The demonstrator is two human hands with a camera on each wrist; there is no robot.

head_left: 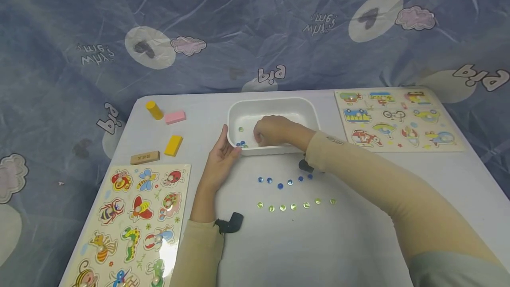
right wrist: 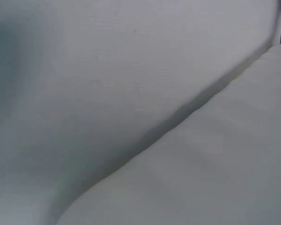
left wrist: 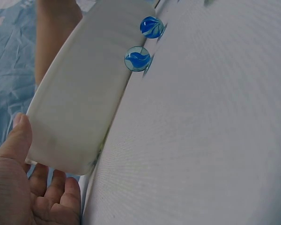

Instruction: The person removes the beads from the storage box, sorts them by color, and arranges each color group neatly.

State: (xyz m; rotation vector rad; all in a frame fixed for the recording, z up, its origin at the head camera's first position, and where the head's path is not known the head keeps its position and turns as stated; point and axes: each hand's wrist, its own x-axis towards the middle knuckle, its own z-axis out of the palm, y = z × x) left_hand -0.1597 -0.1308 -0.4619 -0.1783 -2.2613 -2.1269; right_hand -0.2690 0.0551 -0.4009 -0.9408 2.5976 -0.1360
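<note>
A white plastic tub (head_left: 275,104) stands near the table's far edge. My left hand (head_left: 220,163) holds its left front corner; the left wrist view shows the thumb (left wrist: 19,136) against the rim and the fingers bent at the tub's end. My right hand (head_left: 275,131) reaches down inside the tub with bent fingers; its fingertips are hidden, so anything between them cannot be seen. Blue marbles (head_left: 242,144) and a green marble (head_left: 241,129) lie in the tub's left part. In front of it, several blue marbles (head_left: 280,186) form one row and several green marbles (head_left: 294,207) another.
Insect puzzle board (head_left: 135,229) lies at the left, vehicle puzzle board (head_left: 398,121) at the back right. Left of the tub are a yellow cylinder (head_left: 154,110), a pink block (head_left: 175,117), a yellow block (head_left: 173,145) and a wooden block (head_left: 145,158). A patterned cloth (head_left: 239,25) hangs behind.
</note>
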